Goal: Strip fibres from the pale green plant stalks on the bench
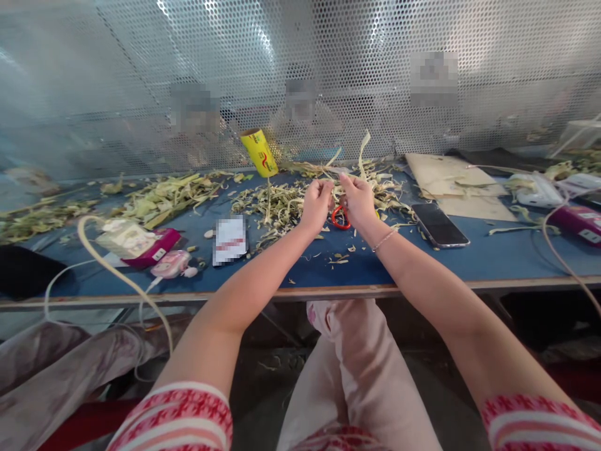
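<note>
My left hand [318, 203] and my right hand [357, 197] are close together above the table, both closed with fingertips pinched. What they pinch is too small to make out; a thin pale bit shows near the fingertips. Just behind my right hand a pale, curled leaf strip [363, 153] sticks up, and I cannot tell whether it is held. Around and behind both hands lies a heap of dry, greenish-yellow leaf strips [277, 202]. A red loop [340, 218], like a scissor handle, sits between and below my hands, partly hidden by the right one.
A yellow cardboard tube [260, 153] leans behind the heap. Left are more leaf strips [176, 194], a magenta-and-white box [145, 244] and a pixelated phone-sized object [230, 241]. Right are a phone [440, 224], cardboard [453, 178] and cables. A perforated metal screen [338, 56] stands behind.
</note>
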A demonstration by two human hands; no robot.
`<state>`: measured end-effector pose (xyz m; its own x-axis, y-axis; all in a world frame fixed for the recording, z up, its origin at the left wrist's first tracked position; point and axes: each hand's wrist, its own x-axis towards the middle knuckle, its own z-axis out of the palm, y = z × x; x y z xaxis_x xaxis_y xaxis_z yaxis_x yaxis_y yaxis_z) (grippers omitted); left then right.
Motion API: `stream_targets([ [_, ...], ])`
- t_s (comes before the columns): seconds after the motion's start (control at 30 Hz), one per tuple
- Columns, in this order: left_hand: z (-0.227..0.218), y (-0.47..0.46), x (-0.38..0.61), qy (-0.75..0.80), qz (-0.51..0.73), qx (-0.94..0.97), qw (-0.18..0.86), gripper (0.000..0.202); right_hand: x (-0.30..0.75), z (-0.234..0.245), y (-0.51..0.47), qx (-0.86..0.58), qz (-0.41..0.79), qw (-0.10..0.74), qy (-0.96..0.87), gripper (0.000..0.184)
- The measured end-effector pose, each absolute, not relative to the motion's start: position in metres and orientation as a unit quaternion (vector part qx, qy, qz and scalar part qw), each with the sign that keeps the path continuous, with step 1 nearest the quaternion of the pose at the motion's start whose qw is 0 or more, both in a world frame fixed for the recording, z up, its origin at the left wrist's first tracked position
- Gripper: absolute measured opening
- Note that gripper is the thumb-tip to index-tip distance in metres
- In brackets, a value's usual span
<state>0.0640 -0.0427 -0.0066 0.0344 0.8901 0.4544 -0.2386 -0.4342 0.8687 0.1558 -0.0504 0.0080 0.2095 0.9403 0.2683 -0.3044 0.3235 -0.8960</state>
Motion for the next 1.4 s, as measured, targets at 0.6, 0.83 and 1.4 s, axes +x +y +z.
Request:
stream_targets([
  [0.6,-0.004,-0.043,0.064,0.26,0.63,0.54,0.493,0.043,0.154,0.013,-0.053,-0.342,0.484,0.697,-0.404,0.048],
  [0.83,-0.003,-0.042,0.063,0.271,0.64,0.527,0.489,0.041,0.154,0.012,-0.052,-0.335,0.476,0.7,-0.413,0.046],
  [1.4,-0.004,-0.041,0.057,0.296,0.63,0.584,0.417,0.046,0.161,0.006,-0.046,-0.377,0.444,0.664,-0.469,0.043],
])
